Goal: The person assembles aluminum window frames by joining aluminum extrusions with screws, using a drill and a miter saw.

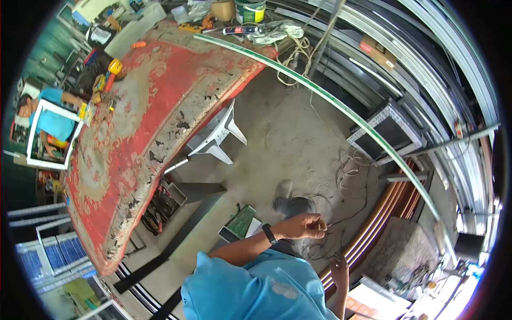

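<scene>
My left hand (308,226), with a black watch (269,233) on the wrist, is in front of my body with its fingers curled together. Whether it holds anything small is not visible. My right hand (339,271) hangs lower at my side, fingers loosely apart and nothing visible in them, close to a bundle of brown profiles (381,213). A long green-and-white strip (341,105) stretches in an arc from the red-covered table (133,101) across to the right, apart from both hands.
At the left, a co-worker (56,114) handles a white frame (33,136) beside the table. A white plastic stool (216,141) lies partly under the table. Loose cables (349,173) run over the floor. Metal profiles (437,48) are stacked at right, near a framed dark panel (392,130).
</scene>
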Motion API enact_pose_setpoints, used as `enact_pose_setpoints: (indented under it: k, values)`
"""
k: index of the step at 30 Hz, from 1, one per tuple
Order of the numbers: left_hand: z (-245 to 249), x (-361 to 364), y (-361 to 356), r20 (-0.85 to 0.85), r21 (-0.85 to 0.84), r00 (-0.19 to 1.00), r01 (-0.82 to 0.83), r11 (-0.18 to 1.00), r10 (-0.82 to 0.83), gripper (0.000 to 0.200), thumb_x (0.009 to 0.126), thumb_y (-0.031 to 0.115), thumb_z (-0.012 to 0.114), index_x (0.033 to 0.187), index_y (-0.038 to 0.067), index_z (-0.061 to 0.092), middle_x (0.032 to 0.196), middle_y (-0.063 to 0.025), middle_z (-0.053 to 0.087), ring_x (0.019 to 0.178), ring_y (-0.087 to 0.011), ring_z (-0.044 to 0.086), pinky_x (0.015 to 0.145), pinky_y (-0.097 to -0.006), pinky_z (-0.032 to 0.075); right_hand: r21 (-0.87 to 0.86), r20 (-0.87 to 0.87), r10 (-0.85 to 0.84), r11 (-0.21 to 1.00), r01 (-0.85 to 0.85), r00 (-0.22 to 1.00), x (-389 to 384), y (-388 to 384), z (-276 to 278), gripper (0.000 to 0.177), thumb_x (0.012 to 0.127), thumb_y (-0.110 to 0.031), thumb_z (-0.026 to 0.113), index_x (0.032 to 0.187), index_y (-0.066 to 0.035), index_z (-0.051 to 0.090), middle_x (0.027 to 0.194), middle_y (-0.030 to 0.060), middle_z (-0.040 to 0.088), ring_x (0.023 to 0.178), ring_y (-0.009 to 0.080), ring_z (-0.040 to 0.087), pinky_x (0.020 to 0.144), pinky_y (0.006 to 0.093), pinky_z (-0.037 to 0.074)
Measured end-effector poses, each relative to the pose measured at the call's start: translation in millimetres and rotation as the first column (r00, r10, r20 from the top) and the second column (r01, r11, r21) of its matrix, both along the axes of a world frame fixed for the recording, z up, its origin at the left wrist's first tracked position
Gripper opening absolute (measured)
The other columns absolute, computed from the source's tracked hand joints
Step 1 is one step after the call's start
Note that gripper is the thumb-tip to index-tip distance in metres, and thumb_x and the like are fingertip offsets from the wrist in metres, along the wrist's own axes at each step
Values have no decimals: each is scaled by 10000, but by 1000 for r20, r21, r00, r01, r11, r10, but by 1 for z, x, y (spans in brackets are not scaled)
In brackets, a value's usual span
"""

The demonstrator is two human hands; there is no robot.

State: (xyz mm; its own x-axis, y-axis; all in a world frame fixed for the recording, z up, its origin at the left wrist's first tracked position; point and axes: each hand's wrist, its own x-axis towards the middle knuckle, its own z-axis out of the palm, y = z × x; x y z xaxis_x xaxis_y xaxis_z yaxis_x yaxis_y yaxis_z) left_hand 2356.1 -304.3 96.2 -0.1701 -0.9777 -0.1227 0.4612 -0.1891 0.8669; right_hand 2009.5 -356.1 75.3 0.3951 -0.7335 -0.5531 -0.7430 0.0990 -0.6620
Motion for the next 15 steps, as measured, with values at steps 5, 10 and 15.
enact_pose_setpoints:
  k: [5,10,15]
  values:
    - [-22,58,-88,-6,30,999,-53,998,53,279,971,258,728,1106,37,625,853,22,622,791,-60,560,725,-260,472,44,108,100,993,-105,989,107,-125,12,391,981,-103,640,1352,-19,552,1136,120,677,1007,161,671,851,309,551]
    - [-18,151,-161,84,-16,968,-237,971,238,258,962,199,738,1140,52,623,862,9,630,802,-86,570,748,-279,476,117,78,253,958,-261,964,264,-253,56,395,992,-132,654,1361,-30,553,1219,68,640,1069,134,622,868,278,519]
    - [19,259,-174,155,19,860,-495,869,487,248,954,157,738,1141,44,622,878,20,603,819,-71,560,731,-261,476,-11,347,330,937,-348,878,412,-350,92,364,992,-111,663,1335,-31,572,1080,35,653,919,88,630,752,246,516]
